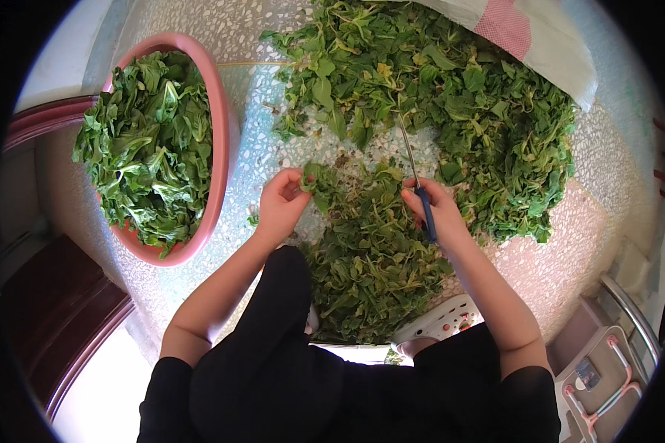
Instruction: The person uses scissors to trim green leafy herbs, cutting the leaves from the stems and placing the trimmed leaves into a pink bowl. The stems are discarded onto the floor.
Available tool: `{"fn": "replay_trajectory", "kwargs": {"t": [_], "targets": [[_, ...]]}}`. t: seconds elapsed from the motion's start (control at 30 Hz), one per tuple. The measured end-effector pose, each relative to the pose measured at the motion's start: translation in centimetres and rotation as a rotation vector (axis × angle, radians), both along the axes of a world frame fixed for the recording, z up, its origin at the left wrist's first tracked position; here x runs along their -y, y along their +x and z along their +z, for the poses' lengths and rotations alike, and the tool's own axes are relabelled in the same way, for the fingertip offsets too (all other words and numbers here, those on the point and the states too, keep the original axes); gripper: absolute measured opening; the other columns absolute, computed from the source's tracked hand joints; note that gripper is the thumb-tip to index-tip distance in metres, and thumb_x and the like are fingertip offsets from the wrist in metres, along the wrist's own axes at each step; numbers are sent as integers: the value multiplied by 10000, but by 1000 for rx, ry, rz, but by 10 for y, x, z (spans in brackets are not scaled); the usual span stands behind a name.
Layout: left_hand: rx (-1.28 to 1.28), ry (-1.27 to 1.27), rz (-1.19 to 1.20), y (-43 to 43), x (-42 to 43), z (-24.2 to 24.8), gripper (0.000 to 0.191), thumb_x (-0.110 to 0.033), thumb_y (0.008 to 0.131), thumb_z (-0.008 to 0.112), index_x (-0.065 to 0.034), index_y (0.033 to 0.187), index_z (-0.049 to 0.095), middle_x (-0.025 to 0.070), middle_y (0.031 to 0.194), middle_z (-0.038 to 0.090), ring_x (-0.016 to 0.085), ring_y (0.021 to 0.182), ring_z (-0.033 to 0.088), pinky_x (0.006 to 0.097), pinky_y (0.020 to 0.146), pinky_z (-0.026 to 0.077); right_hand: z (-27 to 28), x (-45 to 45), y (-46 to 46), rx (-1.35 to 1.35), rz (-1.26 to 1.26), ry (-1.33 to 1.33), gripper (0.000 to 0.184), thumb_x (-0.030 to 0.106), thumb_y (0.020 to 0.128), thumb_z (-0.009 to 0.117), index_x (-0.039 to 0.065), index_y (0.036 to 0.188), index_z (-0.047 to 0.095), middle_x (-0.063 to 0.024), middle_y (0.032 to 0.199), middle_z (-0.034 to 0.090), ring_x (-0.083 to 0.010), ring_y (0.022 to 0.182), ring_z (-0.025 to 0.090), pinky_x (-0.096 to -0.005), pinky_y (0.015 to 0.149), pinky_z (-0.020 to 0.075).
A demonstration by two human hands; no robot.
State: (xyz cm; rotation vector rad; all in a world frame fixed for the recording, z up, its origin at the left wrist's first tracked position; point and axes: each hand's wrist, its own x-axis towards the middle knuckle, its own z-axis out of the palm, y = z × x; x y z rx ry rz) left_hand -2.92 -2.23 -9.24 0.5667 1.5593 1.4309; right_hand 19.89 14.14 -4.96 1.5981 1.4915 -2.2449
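Between the thumb and fingers of my left hand [282, 202] is a small sprig of leafy greens [322, 185]. My right hand [435, 213] grips a pair of scissors with blue handles [428, 213]; the blades point away from me toward the far greens and look closed. Below both hands, a heap of loose leaves and stems [377, 266] lies on the floor between my feet. A larger pile of leafy greens [493, 127] curves around the far side and the right. Some fingers of my right hand are hidden behind the scissor handles.
To the left stands a pink plastic basin [217, 138] heaped with leaves. A white woven sack [559, 52] covers part of the far pile. Scraps dot the terrazzo floor [249, 149]. My white clog [440, 321] borders the near heap. A folded small table [604, 382] leans at lower right.
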Motion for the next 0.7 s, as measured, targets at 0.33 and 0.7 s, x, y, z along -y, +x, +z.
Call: {"fn": "replay_trajectory", "kwargs": {"t": [0.33, 0.7], "targets": [[171, -376, 272, -25, 19, -20, 219, -1, 852, 529, -14, 1069, 499, 122, 967, 606, 178, 849, 608, 276, 699, 517, 2, -6, -9, -4, -23, 13, 456, 351, 810, 682, 45, 1115, 538, 29, 672, 520, -42, 532, 451, -203, 464, 348], [-1133, -314, -327, -8, 22, -12, 246, -164, 663, 727, -103, 880, 629, 90, 909, 511, 310, 889, 489, 390, 799, 381, -7, 0, -15, 16, 24, -3, 470, 364, 800, 692, 51, 1119, 543, 27, 705, 543, -45, 543, 446, -207, 476, 341]]}}
